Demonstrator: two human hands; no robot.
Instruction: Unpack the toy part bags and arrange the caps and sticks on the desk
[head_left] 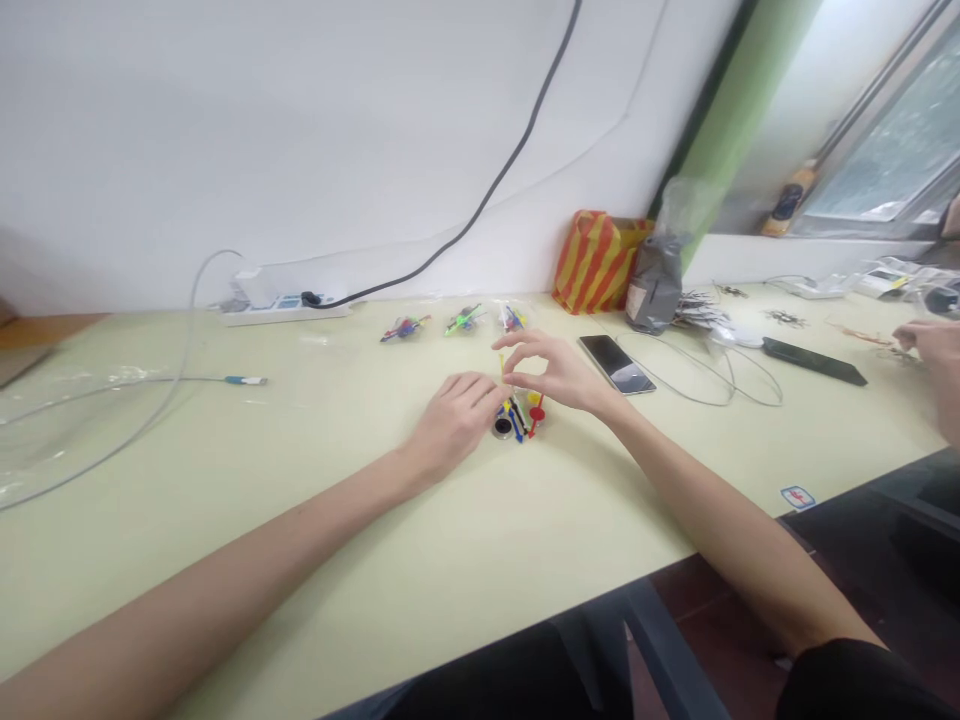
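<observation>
My left hand [463, 412] is low over the table, its fingers bent together at a cluster of small plastic parts; what they grip is hidden. Opposite it, my right hand [553, 370] curves its thumb and forefinger about a thin yellow stick [502, 364] that stands up between the two hands. Just below the fingertips lie a blue arrow-shaped piece [517, 424], a red arrow-shaped piece with a disc [537, 415], and a small round black-centred part [502, 428]. A bit of yellow shows beside the red one.
Several bagged sets of coloured parts [465, 319] lie behind my hands. To the right are a phone [616, 364], a striped bag [600, 262], a grey pouch [654, 285] and a dark flat bar [814, 361]. A power strip [289, 308] stands left. Another person's hand [934, 350] is far right.
</observation>
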